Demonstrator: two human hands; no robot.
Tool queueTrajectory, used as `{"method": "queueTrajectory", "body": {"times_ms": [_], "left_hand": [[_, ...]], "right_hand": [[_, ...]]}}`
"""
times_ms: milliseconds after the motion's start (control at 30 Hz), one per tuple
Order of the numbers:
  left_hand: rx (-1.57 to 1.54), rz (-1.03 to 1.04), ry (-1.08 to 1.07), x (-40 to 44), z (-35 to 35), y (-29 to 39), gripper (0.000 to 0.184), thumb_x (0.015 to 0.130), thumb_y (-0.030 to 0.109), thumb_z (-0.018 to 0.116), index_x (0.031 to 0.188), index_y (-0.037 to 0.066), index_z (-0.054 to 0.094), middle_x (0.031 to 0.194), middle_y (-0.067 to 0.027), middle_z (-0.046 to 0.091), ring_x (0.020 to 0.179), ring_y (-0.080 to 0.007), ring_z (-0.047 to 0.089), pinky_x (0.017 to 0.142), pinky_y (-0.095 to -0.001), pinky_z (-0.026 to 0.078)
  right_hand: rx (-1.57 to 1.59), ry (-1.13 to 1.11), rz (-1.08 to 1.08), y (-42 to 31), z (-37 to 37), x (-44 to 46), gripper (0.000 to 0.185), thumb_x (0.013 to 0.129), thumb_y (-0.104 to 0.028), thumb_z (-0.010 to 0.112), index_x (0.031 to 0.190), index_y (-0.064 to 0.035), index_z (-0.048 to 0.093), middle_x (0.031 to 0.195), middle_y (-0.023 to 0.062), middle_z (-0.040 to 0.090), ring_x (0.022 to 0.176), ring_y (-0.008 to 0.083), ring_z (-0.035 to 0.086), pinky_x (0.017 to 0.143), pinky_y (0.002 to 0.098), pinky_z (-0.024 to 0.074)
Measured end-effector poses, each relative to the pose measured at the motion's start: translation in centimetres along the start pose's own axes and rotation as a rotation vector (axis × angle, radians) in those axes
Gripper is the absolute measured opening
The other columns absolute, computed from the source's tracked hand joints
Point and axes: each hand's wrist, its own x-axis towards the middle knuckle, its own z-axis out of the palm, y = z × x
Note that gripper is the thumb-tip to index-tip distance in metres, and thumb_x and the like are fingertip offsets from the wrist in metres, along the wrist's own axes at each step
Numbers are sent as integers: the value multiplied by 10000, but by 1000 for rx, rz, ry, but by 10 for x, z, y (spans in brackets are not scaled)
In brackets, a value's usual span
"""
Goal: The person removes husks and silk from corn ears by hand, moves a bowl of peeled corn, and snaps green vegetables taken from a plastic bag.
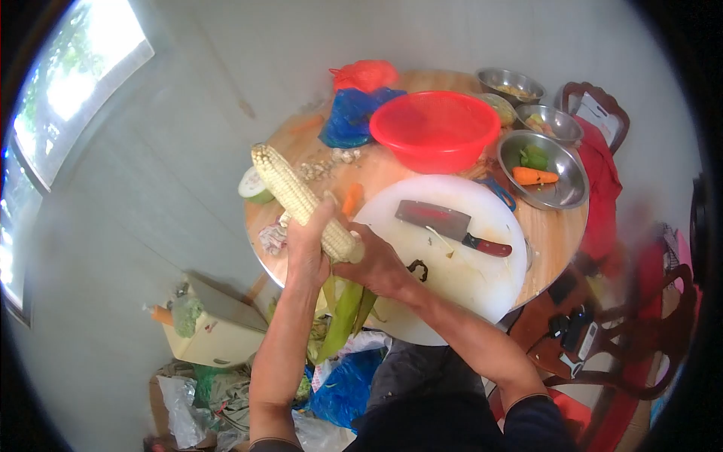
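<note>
Yellow-white corn (290,188) slants up from my two hands, over the near left part of the round wooden table (290,143). My left hand (307,239) is wrapped about its lower half, and my right hand (378,264) is clamped at the butt end, some of its fingertips hidden. Green husk (346,316) hangs below them. Beside my right hand, a white cutting board (482,282) bears a cleaver (437,220), a red basin (429,139) beyond.

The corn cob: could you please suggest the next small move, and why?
I would probably have the right hand pull the green husk away while the left hand steadies the corn cob: its visible length looks bare, and the husk hangs below the hands.
</note>
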Motion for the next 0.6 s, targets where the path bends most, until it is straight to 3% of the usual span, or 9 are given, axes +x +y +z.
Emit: {"method": "queueTrajectory", "body": {"times_ms": [233,300,333,367,433,467,500,567,600], "left_hand": [[248,92,-70,-6,3,-21,318,848,84,714,1103,-23,557,851,-99,644,687,-175,633,602,-307,524],[513,224,-184,-23,22,-31,326,849,92,717,1109,-28,560,848,-93,644,688,-169,631,607,-306,521],[772,366,-288,-31,32,-34,335,850,100,719,1116,-33,564,845,-87,645,689,-163,629,612,-305,519],[771,369,-292,-30,40,-34,335,850,100,719,1116,-33,564,845,-87,645,689,-163,629,612,-305,519],[344,200,-123,-20,52,-31,389,862,140,726,1162,-38,554,864,-84,651,707,-168,641,632,-311,523],[273,153,-91,-6,44,-30,332,899,168,712,1140,1,555,866,-71,635,715,-173,634,647,-313,533],[275,158,-79,3,32,-26,332,899,168,712,1140,1,555,866,-71,635,715,-173,634,647,-313,533],[-248,8,-4,22,15,-10,237,937,201,694,1061,47,563,842,-51,609,733,-175,622,667,-311,543],[-419,-31,77,24,10,1,208,966,246,672,1017,82,555,837,-36,588,762,-167,607,736,-337,549]], "right_hand": [[-267,-212,181,30,-11,0,574,803,-264,748,1282,-18,549,1161,211,674,1094,380,657,925,450,533],[-620,-316,148,70,2,-3,506,831,-219,697,1275,-31,543,1151,216,672,1088,389,654,919,456,532],[-249,-25,-234,101,8,-19,453,848,-202,663,1244,-28,530,1106,241,673,1024,401,671,880,477,542],[-252,-21,-236,96,7,-18,453,848,-202,663,1244,-28,530,1106,241,673,1024,401,671,880,477,542],[-160,-10,-162,69,6,-14,472,835,-234,670,1229,-23,516,1094,262,670,972,425,676,849,497,548],[-455,24,-124,55,5,-12,381,788,-204,715,1085,11,613,917,250,692,910,447,678,817,533,532],[-450,13,-130,51,2,-13,381,788,-204,715,1085,11,613,917,250,692,910,447,678,817,533,532],[-557,-82,170,48,-19,-10,404,779,-203,714,1092,31,613,961,283,690,910,434,685,822,502,544],[-627,-26,159,48,-24,-10,406,792,-206,721,1110,27,622,957,239,721,835,352,722,776,432,570]]}}
